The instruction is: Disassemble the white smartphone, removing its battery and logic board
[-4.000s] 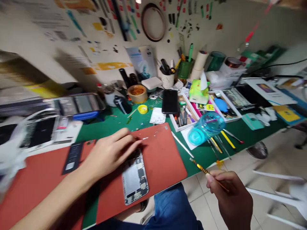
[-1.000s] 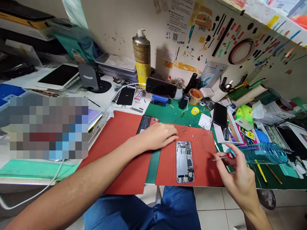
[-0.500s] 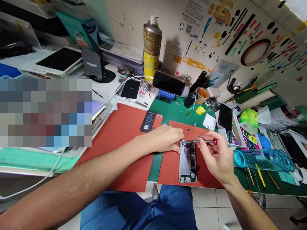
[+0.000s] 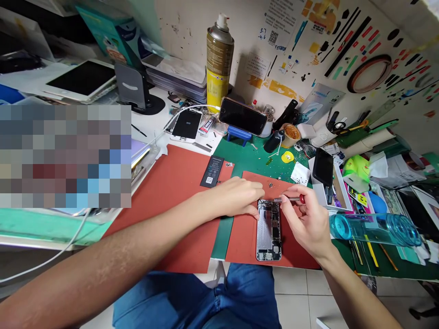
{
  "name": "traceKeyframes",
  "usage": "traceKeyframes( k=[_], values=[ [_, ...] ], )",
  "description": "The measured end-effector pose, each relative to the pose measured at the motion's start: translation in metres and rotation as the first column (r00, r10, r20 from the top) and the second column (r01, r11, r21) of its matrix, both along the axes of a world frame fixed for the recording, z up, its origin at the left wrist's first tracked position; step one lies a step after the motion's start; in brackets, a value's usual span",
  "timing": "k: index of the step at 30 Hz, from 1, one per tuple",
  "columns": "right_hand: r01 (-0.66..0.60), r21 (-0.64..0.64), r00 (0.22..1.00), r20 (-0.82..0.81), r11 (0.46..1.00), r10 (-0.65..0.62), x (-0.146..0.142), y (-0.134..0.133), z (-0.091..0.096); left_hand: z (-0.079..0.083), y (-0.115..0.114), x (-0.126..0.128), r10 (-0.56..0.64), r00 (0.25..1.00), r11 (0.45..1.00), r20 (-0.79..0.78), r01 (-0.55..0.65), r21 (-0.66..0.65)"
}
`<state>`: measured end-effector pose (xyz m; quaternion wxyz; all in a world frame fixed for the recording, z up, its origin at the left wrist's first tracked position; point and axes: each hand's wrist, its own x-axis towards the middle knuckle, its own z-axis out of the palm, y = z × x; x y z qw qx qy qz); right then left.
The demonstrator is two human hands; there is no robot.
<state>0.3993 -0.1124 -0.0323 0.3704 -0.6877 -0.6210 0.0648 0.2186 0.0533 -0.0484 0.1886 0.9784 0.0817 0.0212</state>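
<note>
An opened smartphone lies on the right red mat, its circuit board and metal casing bare. My left hand grips its upper left, thumb on the left edge and bent fingers at the top corner. Between the closed fingers of my right hand is a small screwdriver with a red end. It lies nearly level, its tip at the phone's top edge; the exact contact point is too small to make out. A black phone battery rests on the left red mat, just beyond my left hand.
A phone on a blue stand and a tall spray can stand behind the mats. A white box with a dark phone and a blue clear bottle lie to the right. Tiny screws sit above the opened phone.
My right hand and the screwdriver have shifted slightly left, and the screwdriver is a little higher and more level. My left hand still holds the phone; the view has tilted slightly.
</note>
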Motion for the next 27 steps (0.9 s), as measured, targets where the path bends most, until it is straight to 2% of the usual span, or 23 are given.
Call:
traceKeyframes(
  k=[11, 19, 25, 27],
  values=[
    [-0.019, -0.023, 0.999, 0.042, 1.0, 0.02, -0.001, 0.001, 0.005, 0.002, 0.0, 0.0, 0.005, 0.999, 1.0, -0.032, -0.005, -0.008],
    [-0.171, -0.039, 0.94, 0.294, 0.985, 0.175, 0.0, 0.013, 0.017, 0.004, -0.001, -0.001, 0.013, 0.999, 0.999, -0.042, -0.015, -0.044],
    [-0.315, -0.156, 0.901, 0.259, 0.936, 0.347, 0.004, 0.019, 0.029, 0.001, -0.001, -0.001, 0.016, 1.0, 0.998, 0.004, -0.016, -0.062],
    [-0.302, -0.16, 0.901, 0.276, 0.94, 0.336, 0.004, 0.02, 0.031, 0.0, 0.0, -0.001, 0.017, 0.999, 0.998, 0.027, -0.015, -0.068]
  ],
)
